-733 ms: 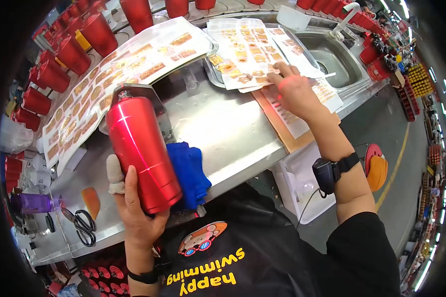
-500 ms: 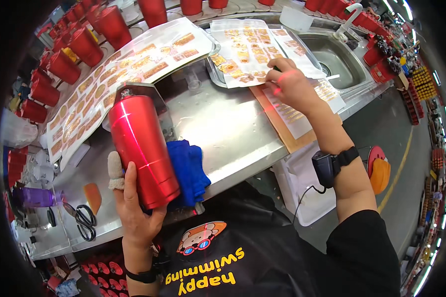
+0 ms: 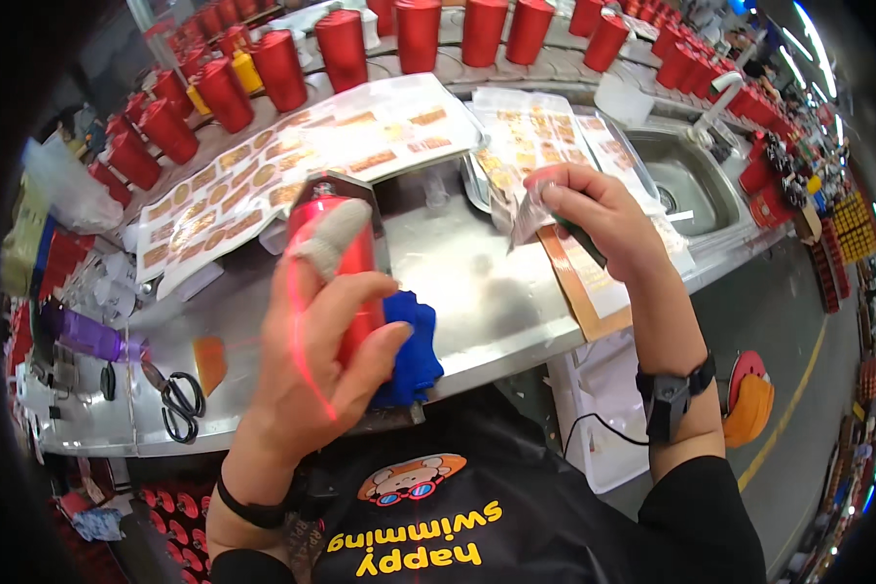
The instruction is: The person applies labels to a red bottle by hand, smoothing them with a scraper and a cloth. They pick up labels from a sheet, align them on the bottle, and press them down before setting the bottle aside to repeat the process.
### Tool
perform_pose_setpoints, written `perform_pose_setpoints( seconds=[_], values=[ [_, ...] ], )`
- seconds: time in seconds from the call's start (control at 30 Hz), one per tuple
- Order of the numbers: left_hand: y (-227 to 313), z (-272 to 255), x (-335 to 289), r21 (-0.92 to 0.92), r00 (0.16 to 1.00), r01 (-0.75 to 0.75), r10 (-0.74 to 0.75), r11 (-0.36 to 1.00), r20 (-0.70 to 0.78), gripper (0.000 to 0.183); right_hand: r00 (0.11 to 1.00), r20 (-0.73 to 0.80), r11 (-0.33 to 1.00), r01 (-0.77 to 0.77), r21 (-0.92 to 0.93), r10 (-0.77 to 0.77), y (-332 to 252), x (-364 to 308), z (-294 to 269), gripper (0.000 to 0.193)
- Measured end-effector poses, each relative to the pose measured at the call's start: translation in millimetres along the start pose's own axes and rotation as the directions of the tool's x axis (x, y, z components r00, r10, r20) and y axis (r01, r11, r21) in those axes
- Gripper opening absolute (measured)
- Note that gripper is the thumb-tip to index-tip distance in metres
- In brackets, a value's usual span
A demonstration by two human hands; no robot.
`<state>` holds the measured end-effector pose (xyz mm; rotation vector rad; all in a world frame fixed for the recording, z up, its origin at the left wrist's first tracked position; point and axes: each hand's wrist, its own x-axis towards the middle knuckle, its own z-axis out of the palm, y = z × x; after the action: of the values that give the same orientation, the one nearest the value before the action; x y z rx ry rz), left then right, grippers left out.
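My left hand point(image 3: 326, 336) is over a red metal cup point(image 3: 360, 255), its thumb and fingers apart and a pale cloth finger cover point(image 3: 336, 237) on one finger. The cup lies against a dark holder point(image 3: 382, 229), and the hand hides much of it. To the right, my right hand point(image 3: 599, 219) pinches a small, blurred piece of thin film point(image 3: 530, 216) between thumb and fingers. A slim dark green thing point(image 3: 586, 243) shows under that palm; its kind is unclear. Beyond the hand, a sheet of gold decals point(image 3: 526, 131) lies on a metal tray point(image 3: 475, 185).
A larger decal sheet point(image 3: 263, 175) covers the back left of the metal bench point(image 3: 467, 311). Blue cloth point(image 3: 414, 350) sits beside the cup. Scissors point(image 3: 180, 401) and an orange scraper point(image 3: 209, 365) lie left. Red cups point(image 3: 417, 37) line the back; a sink point(image 3: 691, 180) is right.
My left hand has shifted from the cup's lower end up over its side, fingers spread. My right hand has come away from the decal sheets with a piece of film. The view has shifted.
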<state>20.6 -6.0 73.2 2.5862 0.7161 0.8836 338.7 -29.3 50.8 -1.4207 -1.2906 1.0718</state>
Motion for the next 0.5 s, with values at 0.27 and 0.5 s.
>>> perform_pose_setpoints(
  seconds=[0.27, 0.5],
  values=[
    [6.2, 21.3, 42.4, -0.174, 1.0, 0.007, -0.006, 0.985, 0.007, 0.06, 0.865, 0.329, 0.875, 0.45, -0.177, -0.378, -61.0, -19.4, 21.9, 0.009],
    [2.3, 33.2, 45.9, -0.305, 0.999, 0.042, -0.036, 0.952, 0.026, 0.009, 0.833, 0.389, 0.842, 0.496, -0.211, -0.393, -74.6, -21.4, 21.1, 0.008]
  ],
)
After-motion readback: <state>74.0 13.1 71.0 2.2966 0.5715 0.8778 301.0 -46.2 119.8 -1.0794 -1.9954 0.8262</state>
